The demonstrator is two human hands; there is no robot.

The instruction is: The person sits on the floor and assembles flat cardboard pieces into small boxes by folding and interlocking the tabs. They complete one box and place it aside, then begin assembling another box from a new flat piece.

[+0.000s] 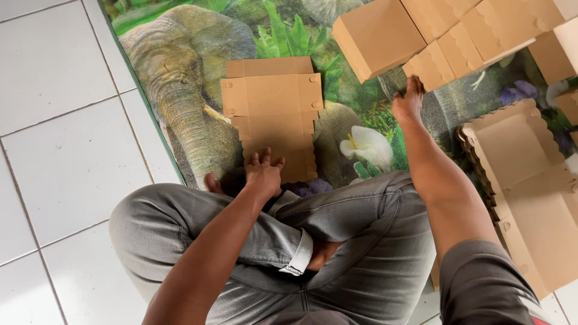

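my left hand (264, 171) lies flat, fingers spread, on the near end of the unfolded cardboard blank (274, 114) at the mat's (180, 72) left edge, while my right hand (409, 99) touches the corner of a folded box (430, 69) in the far pile — grip on nothing that i can see. i judge i'm between boxes, and folding this blank calls for both hands on its flaps. the right fingertips are hidden behind that corner, and the stack of blanks (524, 180) at the mat's right edge is cut off.
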